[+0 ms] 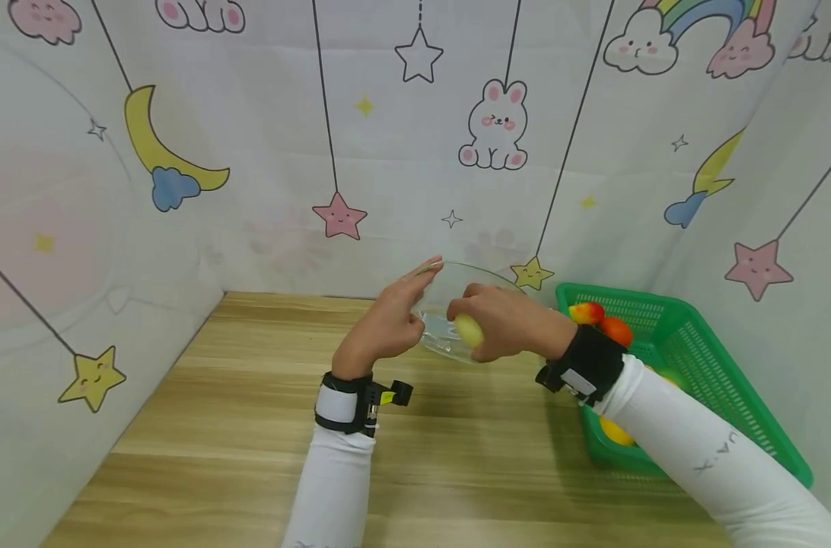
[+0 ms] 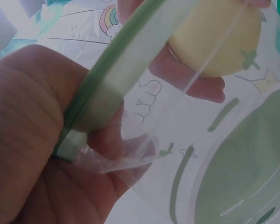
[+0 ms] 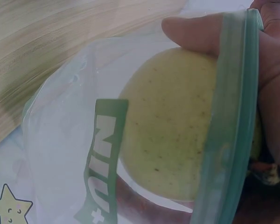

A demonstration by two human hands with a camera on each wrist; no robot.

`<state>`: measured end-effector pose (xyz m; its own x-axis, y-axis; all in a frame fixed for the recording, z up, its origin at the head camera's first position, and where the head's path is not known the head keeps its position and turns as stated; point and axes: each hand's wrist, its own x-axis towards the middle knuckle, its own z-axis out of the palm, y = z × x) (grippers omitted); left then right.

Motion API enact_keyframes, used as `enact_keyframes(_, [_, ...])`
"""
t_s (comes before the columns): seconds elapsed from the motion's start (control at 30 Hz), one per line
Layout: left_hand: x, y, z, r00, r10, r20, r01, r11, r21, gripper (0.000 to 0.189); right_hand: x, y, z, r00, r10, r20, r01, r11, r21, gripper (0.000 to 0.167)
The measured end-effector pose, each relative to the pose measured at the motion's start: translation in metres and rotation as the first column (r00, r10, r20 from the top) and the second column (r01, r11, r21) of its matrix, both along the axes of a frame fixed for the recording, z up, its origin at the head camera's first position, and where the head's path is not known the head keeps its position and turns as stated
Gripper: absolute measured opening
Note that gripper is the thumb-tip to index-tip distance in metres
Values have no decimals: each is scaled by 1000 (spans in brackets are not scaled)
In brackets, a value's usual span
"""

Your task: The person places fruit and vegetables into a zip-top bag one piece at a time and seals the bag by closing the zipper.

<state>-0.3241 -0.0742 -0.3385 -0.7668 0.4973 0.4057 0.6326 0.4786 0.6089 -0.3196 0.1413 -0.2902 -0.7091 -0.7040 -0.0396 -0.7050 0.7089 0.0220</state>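
A clear zip bag point(image 1: 437, 326) with a green zip edge point(image 2: 107, 63) and green print is held up over the table. My left hand point(image 1: 390, 316) grips the bag at its zip edge, its thumb and a finger pinching it in the left wrist view. My right hand point(image 1: 504, 320) holds a pale yellow-green pear point(image 3: 168, 126) with brown specks and a dark end. That hand reaches through the bag's mouth. Most of the pear shows behind the clear plastic, past the zip edge, with fingers around it.
A green plastic basket point(image 1: 713, 358) stands on the right of the wooden table point(image 1: 251, 426). It holds a red-and-yellow fruit point(image 1: 585, 312), an orange-red round fruit point(image 1: 617, 331) and a yellow one point(image 1: 616, 431), partly hidden by my right arm. A printed cloth wall point(image 1: 265, 114) encloses the table.
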Motion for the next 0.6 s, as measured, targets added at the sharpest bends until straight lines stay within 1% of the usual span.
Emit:
enact_keyframes(0.17, [0, 0, -1, 1000, -2, 4, 2, 1000, 6, 82, -1, 0, -1, 1000, -17, 10, 17, 1000, 9, 61])
enact_keyframes(0.4, [-1, 0, -1, 999, -37, -6, 38, 999, 28, 83, -3, 0, 1, 998, -61, 6, 61, 997, 40, 65])
enact_keyframes(0.6, [-2, 2, -1, 999, -29, -22, 30, 999, 20, 83, -3, 2, 2, 996, -85, 6, 85, 995, 47, 70])
